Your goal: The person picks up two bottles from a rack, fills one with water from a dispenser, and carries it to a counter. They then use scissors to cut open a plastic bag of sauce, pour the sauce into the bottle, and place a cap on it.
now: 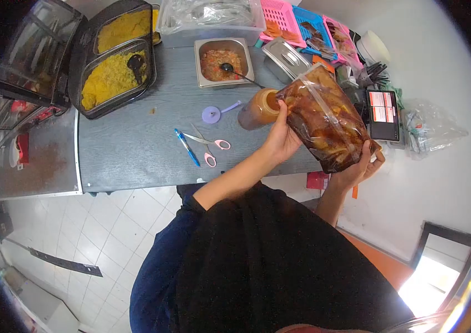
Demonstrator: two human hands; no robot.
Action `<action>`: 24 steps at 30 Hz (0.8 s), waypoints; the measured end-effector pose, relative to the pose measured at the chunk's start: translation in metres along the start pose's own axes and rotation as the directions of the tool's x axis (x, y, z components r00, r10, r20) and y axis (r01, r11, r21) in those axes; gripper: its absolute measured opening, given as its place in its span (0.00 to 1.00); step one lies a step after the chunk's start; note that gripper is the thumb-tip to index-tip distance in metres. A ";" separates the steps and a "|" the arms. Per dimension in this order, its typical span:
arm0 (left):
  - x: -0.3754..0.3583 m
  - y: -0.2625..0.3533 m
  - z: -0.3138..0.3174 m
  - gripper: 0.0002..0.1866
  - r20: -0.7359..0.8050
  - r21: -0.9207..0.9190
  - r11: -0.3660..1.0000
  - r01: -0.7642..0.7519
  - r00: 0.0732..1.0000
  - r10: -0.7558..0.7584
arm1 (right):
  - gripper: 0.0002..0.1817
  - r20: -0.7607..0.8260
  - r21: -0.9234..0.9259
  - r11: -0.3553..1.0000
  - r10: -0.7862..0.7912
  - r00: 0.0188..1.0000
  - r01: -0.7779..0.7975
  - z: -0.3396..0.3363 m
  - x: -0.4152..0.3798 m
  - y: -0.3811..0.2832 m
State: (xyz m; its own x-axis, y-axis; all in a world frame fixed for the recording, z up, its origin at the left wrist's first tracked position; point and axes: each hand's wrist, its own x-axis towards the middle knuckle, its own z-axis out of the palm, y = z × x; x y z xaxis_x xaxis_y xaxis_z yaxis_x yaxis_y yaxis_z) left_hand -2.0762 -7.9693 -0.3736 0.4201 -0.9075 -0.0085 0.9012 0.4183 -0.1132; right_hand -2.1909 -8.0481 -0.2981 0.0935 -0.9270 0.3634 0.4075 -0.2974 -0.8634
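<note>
Between my two hands is a clear plastic bag [327,119] full of dark brown sauce, tilted over the table's front edge. My left hand [283,140] grips its left side, thumb on the face. At the lower right corner, my right hand [362,166] has its fingers around the bag. A squeeze bottle [257,111] with brownish-orange contents stands uncapped just left of the bag, whose corner is near its mouth. The bottle's purple nozzle cap [211,115] lies on the table. Scissors [208,145] with pink handles and a blue pen [187,147] lie further left.
A steel pan [224,62] of chunky red sauce holds a black ladle. Behind the bag sits a lidded steel container [286,58]. A black tray [149,83] of yellow rice is at the left. Baskets [282,21] line the back; a tablet [383,115] stands right.
</note>
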 end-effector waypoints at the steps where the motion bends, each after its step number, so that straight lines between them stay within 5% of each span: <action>1: 0.000 0.000 0.000 0.32 -0.017 0.017 1.000 -0.006 1.000 0.006 | 0.14 -0.012 0.005 1.000 0.012 1.000 -0.012 -0.002 0.000 0.001; 13: -0.010 -0.003 0.014 0.18 -0.160 0.320 0.947 -0.035 0.983 0.090 | 0.17 -0.118 0.112 0.887 0.459 0.881 -0.447 -0.038 -0.026 0.045; 18: -0.016 -0.005 0.021 0.15 -0.196 0.570 0.822 -0.024 0.967 0.164 | 0.24 -0.046 -0.158 0.794 0.588 0.808 -0.587 -0.076 -0.041 0.088; 20: -0.020 -0.008 0.023 0.13 -0.142 0.797 0.604 -0.028 0.963 0.231 | 0.27 0.058 -0.273 0.695 0.702 0.710 -0.665 -0.086 -0.048 0.089; 21: -0.020 -0.009 0.023 0.13 -0.102 0.881 0.471 -0.030 0.962 0.252 | 0.30 -0.035 -0.392 0.595 0.753 0.657 -0.702 -0.088 -0.051 0.088; 24: -0.018 -0.009 0.033 0.15 0.105 0.977 0.170 -0.130 0.983 0.151 | 0.33 -0.024 -0.570 0.696 0.517 0.856 -0.437 -0.110 -0.045 0.090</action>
State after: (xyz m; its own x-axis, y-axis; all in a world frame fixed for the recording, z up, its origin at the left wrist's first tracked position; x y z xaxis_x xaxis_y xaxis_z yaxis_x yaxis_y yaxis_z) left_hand -2.0888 -7.9555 -0.3400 0.5604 -0.8245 0.0784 0.2020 0.2279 0.9525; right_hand -2.2590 -8.0580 -0.4305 0.2688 -0.9523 -0.1441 -0.2746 0.0676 -0.9592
